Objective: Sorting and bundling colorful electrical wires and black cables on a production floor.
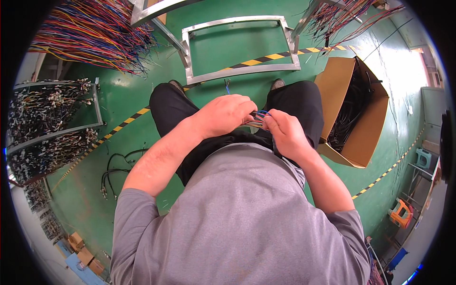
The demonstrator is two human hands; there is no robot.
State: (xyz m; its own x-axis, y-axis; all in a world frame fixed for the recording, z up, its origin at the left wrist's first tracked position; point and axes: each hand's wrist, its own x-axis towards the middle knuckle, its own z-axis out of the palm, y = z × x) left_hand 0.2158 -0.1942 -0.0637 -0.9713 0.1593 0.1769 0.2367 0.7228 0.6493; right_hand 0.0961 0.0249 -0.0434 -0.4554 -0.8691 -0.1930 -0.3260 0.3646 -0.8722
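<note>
A small bundle of coloured wires (257, 123), with blue, white and reddish strands showing, spans the short gap between my hands above my lap. My left hand (227, 114) is closed round one part of the bundle, its back turned up. The thumb and fingers of my right hand (286, 129) pinch the bundle at its other side. A few blue wire ends (228, 89) show just beyond my left hand. The parts of the wires inside my hands are hidden.
A metal frame (244, 74) stands ahead of my feet. To the right, an open cardboard box (373, 135) holds black cables (349, 107). Thick bunches of coloured wires (90, 35) hang at the far left, above racks of connectors (52, 104). Black cables (111, 171) lie on the floor.
</note>
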